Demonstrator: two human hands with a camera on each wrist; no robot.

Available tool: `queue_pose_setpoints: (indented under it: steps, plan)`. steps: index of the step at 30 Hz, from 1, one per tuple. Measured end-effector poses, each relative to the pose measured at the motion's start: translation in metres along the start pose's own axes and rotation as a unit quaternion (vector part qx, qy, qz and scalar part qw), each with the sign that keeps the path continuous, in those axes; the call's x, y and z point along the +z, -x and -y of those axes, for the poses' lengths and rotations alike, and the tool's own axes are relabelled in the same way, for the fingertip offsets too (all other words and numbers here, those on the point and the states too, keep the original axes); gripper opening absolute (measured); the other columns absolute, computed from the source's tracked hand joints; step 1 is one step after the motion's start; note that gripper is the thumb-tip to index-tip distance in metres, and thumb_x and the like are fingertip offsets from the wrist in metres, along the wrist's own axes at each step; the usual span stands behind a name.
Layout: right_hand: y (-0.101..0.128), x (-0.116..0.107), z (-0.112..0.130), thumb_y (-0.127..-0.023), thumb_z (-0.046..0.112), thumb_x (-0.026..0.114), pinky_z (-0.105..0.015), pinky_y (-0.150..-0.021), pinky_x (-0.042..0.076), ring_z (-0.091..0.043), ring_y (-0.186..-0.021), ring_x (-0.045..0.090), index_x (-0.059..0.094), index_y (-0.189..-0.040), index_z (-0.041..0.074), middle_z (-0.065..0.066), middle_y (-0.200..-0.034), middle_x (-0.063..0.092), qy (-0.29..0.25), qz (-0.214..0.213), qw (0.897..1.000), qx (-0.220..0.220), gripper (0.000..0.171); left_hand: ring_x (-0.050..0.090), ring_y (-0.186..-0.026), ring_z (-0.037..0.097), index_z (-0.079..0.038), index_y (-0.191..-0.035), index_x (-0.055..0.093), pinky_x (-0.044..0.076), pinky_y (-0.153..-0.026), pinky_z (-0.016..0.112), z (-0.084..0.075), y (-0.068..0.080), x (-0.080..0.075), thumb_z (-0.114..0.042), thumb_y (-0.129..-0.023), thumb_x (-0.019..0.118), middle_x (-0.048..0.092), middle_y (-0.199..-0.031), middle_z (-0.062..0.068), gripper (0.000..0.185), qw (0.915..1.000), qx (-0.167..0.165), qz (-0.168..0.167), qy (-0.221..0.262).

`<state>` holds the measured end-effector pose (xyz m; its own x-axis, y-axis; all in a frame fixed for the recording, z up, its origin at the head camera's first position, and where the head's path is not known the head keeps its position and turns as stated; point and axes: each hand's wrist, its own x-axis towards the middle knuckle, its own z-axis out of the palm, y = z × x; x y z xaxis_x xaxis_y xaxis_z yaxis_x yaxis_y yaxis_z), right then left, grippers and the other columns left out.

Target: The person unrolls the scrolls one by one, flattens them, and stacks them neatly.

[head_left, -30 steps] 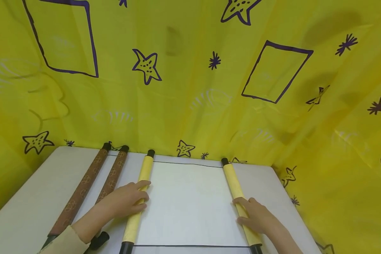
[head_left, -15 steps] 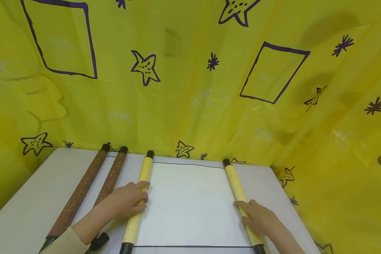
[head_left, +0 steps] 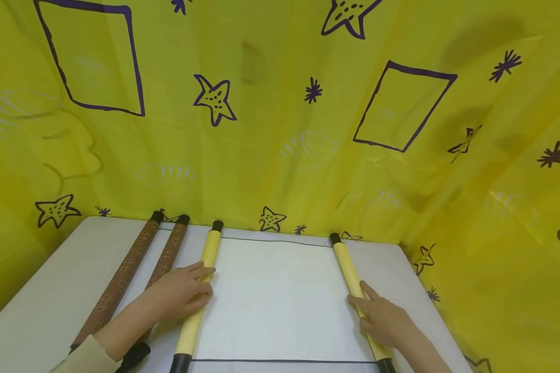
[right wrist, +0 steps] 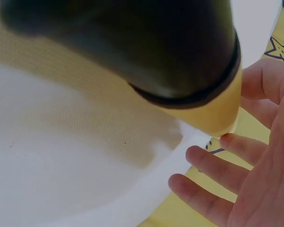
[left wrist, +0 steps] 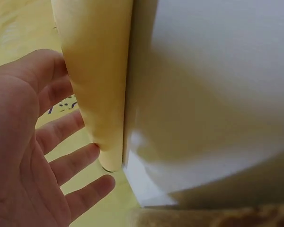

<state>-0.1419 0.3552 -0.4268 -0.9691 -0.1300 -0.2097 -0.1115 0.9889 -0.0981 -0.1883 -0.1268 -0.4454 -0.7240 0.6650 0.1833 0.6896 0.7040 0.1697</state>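
Note:
A white scroll sheet lies spread on the table between two yellow scroll rolls with black end knobs. On the left yellow roll rests my left hand, its fingers loosely extended across it. The left wrist view shows those fingers spread, with some tips against the roll. My right hand lies over the right yellow roll, fingers apart and reaching across toward the sheet. In the right wrist view a black knob fills the foreground, and a fingertip meets the roll's yellow edge.
Left of my left forearm lie two brown patterned rolls with black ends, partly hidden by the arm. The white table ends at a yellow curtain printed with stars and rectangles, which also runs along the right side.
The left roll has shifted slightly left with my left hand, and the right roll slightly right with my right hand. The sheet between them shows a little wider. My right fingers have spread.

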Motion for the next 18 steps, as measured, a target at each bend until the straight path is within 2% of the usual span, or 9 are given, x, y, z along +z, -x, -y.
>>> queue_pose_setpoints:
  steps: [4, 9, 13, 16, 18]
  plan:
    - [0.001, -0.002, -0.003, -0.089, 0.029, 0.072, -0.060, -0.088, 0.051, -0.041, -0.119, 0.059, 0.062, -0.136, 0.027, -0.020, -0.157, 0.036, 0.007, -0.004, 1.000, -0.007, 0.048, 0.058, -0.123, 0.038, -0.026, -0.096, 0.071, 0.053, -0.090, 0.053, 0.002, 0.003, -0.002, -0.037, -0.090, 0.071, 0.058, -0.138, 0.013, 0.012, 1.0000, -0.006, -0.002, -0.001]
    - [0.001, -0.002, -0.007, -0.087, 0.032, 0.075, -0.059, -0.083, 0.053, -0.039, -0.115, 0.062, 0.061, -0.136, 0.028, -0.020, -0.155, 0.039, 0.014, -0.013, 1.000, -0.015, 0.050, 0.064, -0.111, 0.031, -0.026, -0.098, 0.069, 0.056, -0.072, 0.041, 0.004, 0.007, -0.007, -0.030, -0.090, 0.071, 0.057, -0.140, 0.013, 0.009, 0.9998, 0.000, -0.017, -0.011]
    - [0.001, -0.002, -0.008, -0.088, 0.025, 0.072, -0.047, -0.067, 0.053, -0.035, -0.105, 0.065, 0.062, -0.135, 0.027, -0.021, -0.154, 0.040, 0.015, -0.015, 1.000, -0.013, 0.048, 0.063, -0.114, 0.031, -0.025, -0.101, 0.074, 0.057, -0.077, 0.042, 0.004, 0.010, -0.010, -0.024, -0.091, 0.069, 0.058, -0.139, 0.013, 0.011, 0.9999, -0.005, -0.011, -0.003]
    - [0.002, -0.002, -0.009, -0.088, 0.020, 0.070, -0.036, -0.053, 0.044, -0.026, -0.088, 0.062, 0.062, -0.134, 0.027, -0.023, -0.153, 0.040, 0.006, -0.011, 1.000, -0.007, 0.047, 0.064, -0.114, 0.032, -0.024, -0.102, 0.077, 0.057, -0.080, 0.042, 0.005, 0.013, -0.012, -0.020, -0.092, 0.067, 0.057, -0.139, 0.015, 0.015, 0.9999, -0.011, 0.001, 0.000]
    - [0.003, -0.002, -0.009, -0.088, 0.017, 0.068, -0.032, -0.048, 0.037, -0.022, -0.081, 0.056, 0.062, -0.135, 0.025, -0.024, -0.152, 0.040, 0.000, -0.009, 1.000, 0.000, 0.047, 0.066, -0.109, 0.030, -0.023, -0.101, 0.078, 0.056, -0.075, 0.038, 0.006, 0.015, -0.011, -0.019, -0.092, 0.066, 0.057, -0.139, 0.016, 0.016, 0.9998, -0.016, 0.009, -0.001]
